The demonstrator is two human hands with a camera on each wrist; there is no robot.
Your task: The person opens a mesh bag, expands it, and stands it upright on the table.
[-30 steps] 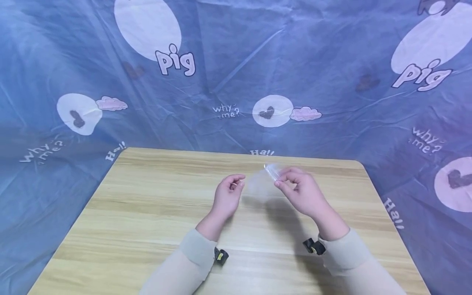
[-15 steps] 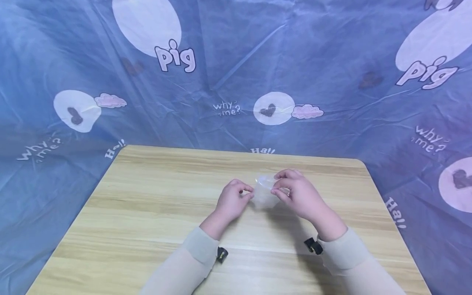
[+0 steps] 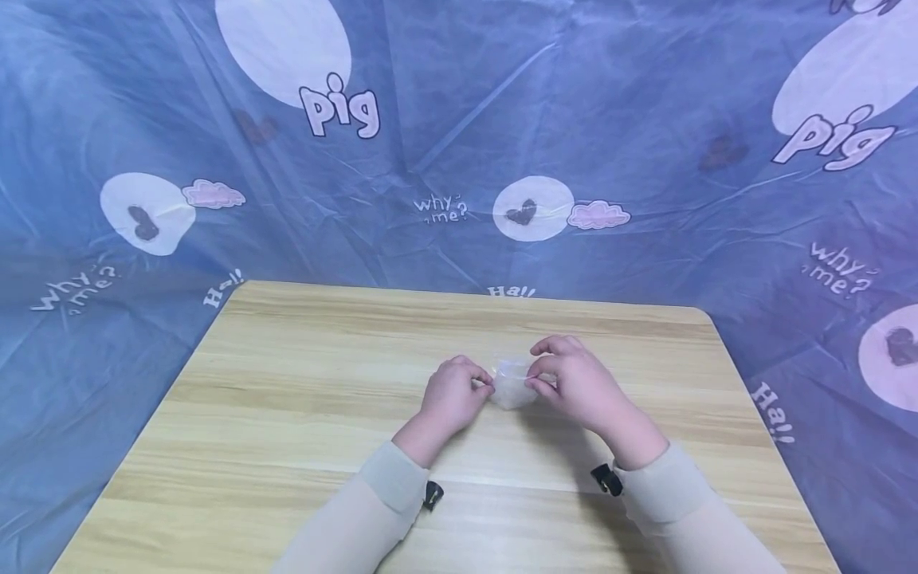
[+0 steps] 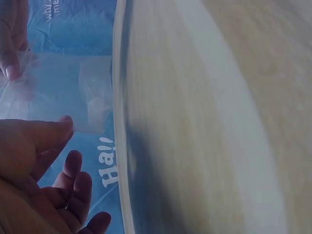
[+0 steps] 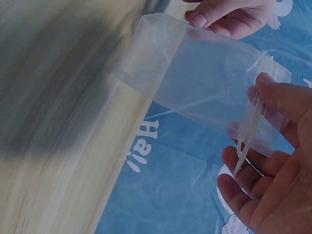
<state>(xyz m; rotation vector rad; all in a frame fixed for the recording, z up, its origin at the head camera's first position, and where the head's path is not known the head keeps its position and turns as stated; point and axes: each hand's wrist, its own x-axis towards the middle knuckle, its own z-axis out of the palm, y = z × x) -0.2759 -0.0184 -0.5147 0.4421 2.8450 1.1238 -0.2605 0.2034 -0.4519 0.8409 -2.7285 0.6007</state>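
Note:
A small sheer white drawstring bag (image 3: pixel 513 389) is stretched between the two hands above the table. My left hand (image 3: pixel 453 397) pinches its left edge between thumb and forefinger; in the left wrist view its other fingers curl loosely below the bag (image 4: pixel 56 90). On the opposite side, my right hand (image 3: pixel 582 387) grips the bag close to its gathered mouth. A pale cord (image 5: pixel 249 139) dangles there over the right fingers in the right wrist view. The tabletop shows through the thin fabric, and no contents are visible in it.
The wood-grain table (image 3: pixel 287 383) reaches back to a blue printed cloth (image 3: pixel 430 143) that hangs behind it and along both sides. A small black device (image 3: pixel 608 480) is strapped at the right wrist, and another black device (image 3: pixel 433 495) at the left.
My left hand has moved right and taken hold of the bag's left edge. My right hand has come slightly lower, and the bag, earlier loose from it, now spans both hands.

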